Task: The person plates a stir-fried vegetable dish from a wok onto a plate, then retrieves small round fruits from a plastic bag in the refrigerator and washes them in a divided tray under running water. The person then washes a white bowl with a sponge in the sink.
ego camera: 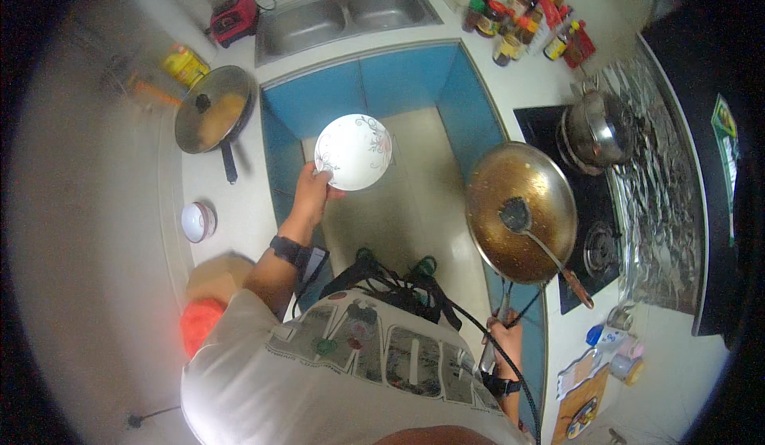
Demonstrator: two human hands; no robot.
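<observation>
My left hand (314, 191) grips the rim of a round white plate (352, 153) with a floral pattern, held over the floor between the counters. My right hand (504, 331) is closed around the handle of a large metal wok (487, 212), which covers part of the stove's front edge. Oily brown residue and small food bits coat the inside of the wok. A spatula (541, 248) rests in it, its dark blade on the bottom and its wooden handle end over the rim. No food shows on the plate.
A lidded frying pan (203, 131) and a bowl (197, 222) stand on the left counter. Across the back are a double sink (305, 29) and several sauce bottles (508, 41). A steel pot (597, 128) sits on the black stove (588, 218). A dark cable (508, 361) crosses near my right arm.
</observation>
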